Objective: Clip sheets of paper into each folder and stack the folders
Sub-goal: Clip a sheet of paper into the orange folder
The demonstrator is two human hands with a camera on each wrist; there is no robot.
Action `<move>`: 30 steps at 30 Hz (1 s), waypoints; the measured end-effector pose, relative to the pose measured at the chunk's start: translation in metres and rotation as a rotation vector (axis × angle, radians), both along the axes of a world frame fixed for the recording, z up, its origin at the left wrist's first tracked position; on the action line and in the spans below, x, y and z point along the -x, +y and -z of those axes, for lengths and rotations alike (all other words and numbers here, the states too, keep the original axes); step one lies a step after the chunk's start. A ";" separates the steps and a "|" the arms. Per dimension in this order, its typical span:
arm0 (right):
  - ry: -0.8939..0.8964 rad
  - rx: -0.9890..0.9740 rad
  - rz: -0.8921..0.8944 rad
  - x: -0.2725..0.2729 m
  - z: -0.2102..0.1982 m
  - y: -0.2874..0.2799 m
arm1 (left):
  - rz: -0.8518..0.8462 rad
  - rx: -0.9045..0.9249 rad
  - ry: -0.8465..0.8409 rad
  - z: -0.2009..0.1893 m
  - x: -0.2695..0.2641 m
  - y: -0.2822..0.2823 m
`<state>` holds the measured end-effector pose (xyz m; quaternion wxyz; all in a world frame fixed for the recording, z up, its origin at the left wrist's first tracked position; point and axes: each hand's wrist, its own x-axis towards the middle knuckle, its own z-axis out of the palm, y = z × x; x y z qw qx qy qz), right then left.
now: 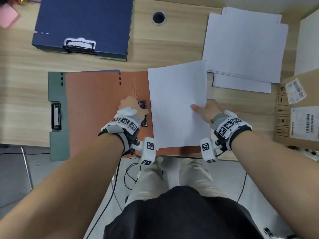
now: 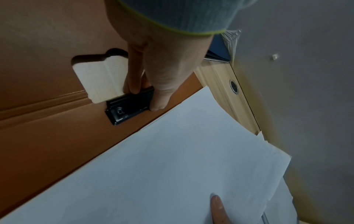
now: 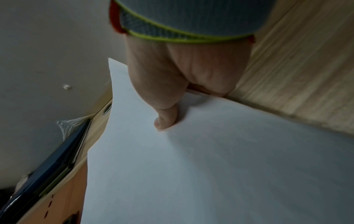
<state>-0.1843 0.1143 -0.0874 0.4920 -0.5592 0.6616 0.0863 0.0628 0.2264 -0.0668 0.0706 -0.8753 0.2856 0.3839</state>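
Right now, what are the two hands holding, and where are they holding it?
The right hand pinches the sheets of paper at their right edge. The left hand grips the black clip of the orange folder.

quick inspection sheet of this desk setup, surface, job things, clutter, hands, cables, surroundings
Surface: light wood desk with a round cable hole.
Job's things: orange folder lies open on a green folder; blue folder lies closed at the back; held sheets over the orange folder's right half; paper pile at right.
Clutter: cardboard boxes with labels, pink item in the far left corner.
Grippers: left hand grips the black clip; right hand pinches the held sheets.
Cables: black cables hang below the desk edge.
Surroundings: grey floor, plain wall.
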 end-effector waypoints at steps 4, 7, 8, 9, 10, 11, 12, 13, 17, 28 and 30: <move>0.002 -0.004 -0.005 0.000 -0.004 0.001 | -0.019 -0.016 -0.011 -0.005 0.002 -0.006; -0.064 -0.027 -0.013 -0.001 -0.010 0.006 | -0.015 -0.025 -0.002 -0.004 0.001 -0.005; -0.096 -0.041 0.005 -0.001 -0.010 0.008 | -0.036 -0.014 0.016 -0.004 0.000 -0.004; -0.129 -0.051 0.029 0.000 -0.010 0.011 | -0.059 0.011 0.039 -0.004 -0.001 -0.002; -0.157 -0.065 0.050 0.000 -0.009 0.014 | -0.093 0.042 0.066 -0.005 -0.004 0.000; -0.178 -0.074 0.065 0.001 -0.008 0.015 | -0.143 0.080 0.105 -0.004 -0.006 0.004; -0.181 -0.081 0.074 0.000 -0.007 0.017 | -0.206 0.126 0.155 -0.003 -0.009 0.007; -0.177 -0.089 0.074 -0.002 -0.008 0.018 | -0.270 0.172 0.202 -0.003 -0.012 0.012; -0.114 -0.081 0.064 -0.006 -0.011 0.019 | -0.406 0.285 0.305 -0.002 -0.017 0.022; -0.040 -0.068 0.029 -0.020 -0.017 0.029 | -0.524 0.266 0.339 -0.002 -0.016 0.019; -0.016 -0.065 -0.013 -0.022 -0.025 0.030 | -0.529 0.257 0.327 -0.002 -0.016 0.019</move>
